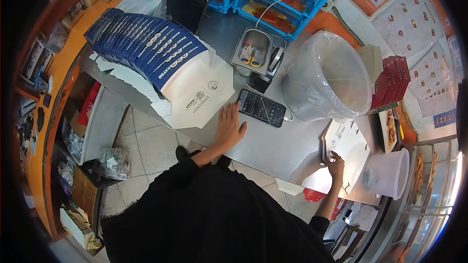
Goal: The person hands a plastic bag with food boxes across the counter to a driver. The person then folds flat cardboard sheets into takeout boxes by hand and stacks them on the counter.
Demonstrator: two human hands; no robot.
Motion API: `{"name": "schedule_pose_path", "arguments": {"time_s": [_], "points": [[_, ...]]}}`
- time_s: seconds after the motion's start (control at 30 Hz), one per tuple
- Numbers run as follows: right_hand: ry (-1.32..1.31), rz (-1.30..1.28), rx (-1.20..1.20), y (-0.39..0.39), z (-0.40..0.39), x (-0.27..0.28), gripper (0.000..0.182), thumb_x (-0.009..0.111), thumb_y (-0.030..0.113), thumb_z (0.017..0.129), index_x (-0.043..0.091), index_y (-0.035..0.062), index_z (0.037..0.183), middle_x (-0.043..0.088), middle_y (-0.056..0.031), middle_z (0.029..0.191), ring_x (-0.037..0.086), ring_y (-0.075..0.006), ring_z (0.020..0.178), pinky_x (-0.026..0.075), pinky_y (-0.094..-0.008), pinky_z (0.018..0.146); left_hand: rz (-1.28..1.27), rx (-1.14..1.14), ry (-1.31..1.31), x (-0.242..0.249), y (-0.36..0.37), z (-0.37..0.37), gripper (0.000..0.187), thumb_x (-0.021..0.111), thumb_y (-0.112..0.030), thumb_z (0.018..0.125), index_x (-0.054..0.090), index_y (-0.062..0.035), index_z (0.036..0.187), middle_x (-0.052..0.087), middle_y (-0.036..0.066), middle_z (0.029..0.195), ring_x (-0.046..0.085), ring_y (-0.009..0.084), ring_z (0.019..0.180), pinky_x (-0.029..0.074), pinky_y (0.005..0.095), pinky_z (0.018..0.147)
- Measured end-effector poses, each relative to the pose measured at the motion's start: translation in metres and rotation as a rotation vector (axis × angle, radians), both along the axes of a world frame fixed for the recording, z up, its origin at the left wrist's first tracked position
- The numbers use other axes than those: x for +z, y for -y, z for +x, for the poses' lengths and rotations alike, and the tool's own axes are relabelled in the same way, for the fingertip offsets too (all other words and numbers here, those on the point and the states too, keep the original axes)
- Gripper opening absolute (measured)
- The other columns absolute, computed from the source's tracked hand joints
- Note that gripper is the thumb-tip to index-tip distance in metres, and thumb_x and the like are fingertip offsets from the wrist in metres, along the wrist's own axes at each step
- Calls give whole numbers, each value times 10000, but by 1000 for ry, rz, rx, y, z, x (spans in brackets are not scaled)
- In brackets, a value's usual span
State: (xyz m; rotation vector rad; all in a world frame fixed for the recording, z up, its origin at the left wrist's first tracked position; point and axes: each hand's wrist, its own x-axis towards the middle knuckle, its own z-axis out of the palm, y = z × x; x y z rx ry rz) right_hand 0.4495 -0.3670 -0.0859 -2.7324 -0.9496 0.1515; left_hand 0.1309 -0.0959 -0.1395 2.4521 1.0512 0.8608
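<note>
My left hand lies flat on the metal table with its fingers stretched out, beside a lit smartphone. Just past its fingertips is the white end of a long fanned row of blue printed flat cartons. On the right, my right hand is curled at the near left edge of a stack of flat white cartons. Thumb and fingers look pinched on the edge of a carton there; how many sheets they hold is hidden.
A clear-lined plastic bucket stands behind the white stack, with red folded cartons beside it. A smaller white tub is at the right. Farther back are a metal container with scissors, a dark tablet and blue crates.
</note>
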Motion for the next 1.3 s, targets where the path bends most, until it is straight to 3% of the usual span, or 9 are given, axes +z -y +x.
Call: {"name": "schedule_pose_path", "arguments": {"time_s": [0.23,0.4,0.57,0.67,0.77,0.9,0.97,1.17,1.3], "points": [[220,-47,19,16,9,20,173,525,133,746,648,41,828,604,-194,712,612,-311,707,474,-369,622,-21,-4,26,-2,-2,0,686,577,-215,735,220,23,1270,354,220,1210,301,375,1171,206,496,990],[402,573,-208,56,17,50,266,514,254,845,622,12,828,590,-108,621,535,-145,550,411,-305,519,-11,8,58,-1,-2,0,689,588,-206,727,226,23,1267,350,211,1214,299,375,1170,207,499,986],[811,937,-541,50,-53,129,293,546,256,845,631,-24,861,630,-108,755,567,-158,617,455,-274,585,20,2,220,4,-2,-1,639,595,-195,729,283,25,1241,368,200,1201,315,376,1156,217,501,976],[679,1214,-622,40,-102,131,264,563,202,834,620,-55,810,618,-145,763,572,-178,636,463,-285,581,-158,-368,369,33,12,-8,582,606,-236,737,356,1,1207,395,187,1191,343,346,1148,246,440,978],[1292,1002,-196,22,-141,95,138,600,82,775,593,-53,805,604,-178,777,578,-276,677,465,-374,594,-676,-949,308,92,43,5,660,614,-323,734,327,-11,1240,372,172,1232,335,304,1175,252,384,990],[823,981,378,-40,-205,71,91,591,144,749,539,126,822,516,-102,945,488,-287,887,372,-461,808,-751,-1301,417,150,78,19,850,632,-442,696,227,-17,1311,355,186,1254,345,301,1173,272,381,975],[782,774,434,-60,-220,67,174,583,275,748,564,171,887,496,-58,1034,410,-274,1064,290,-506,924,-1103,-1144,232,179,81,13,714,603,-383,766,272,-26,1289,487,177,1135,545,221,948,420,320,814],[561,807,523,-48,-212,43,361,508,322,816,488,98,1098,417,-157,1176,364,-347,1135,268,-550,942,-1082,-850,550,148,89,30,332,444,-225,892,495,54,1064,619,147,829,607,185,761,473,259,690],[458,1148,-496,-44,-186,47,578,459,426,845,312,46,1256,303,-184,1299,278,-322,1211,277,-445,978,-1045,-998,669,157,85,19,371,396,-243,916,473,78,1086,629,131,868,604,144,790,477,253,719]]}}
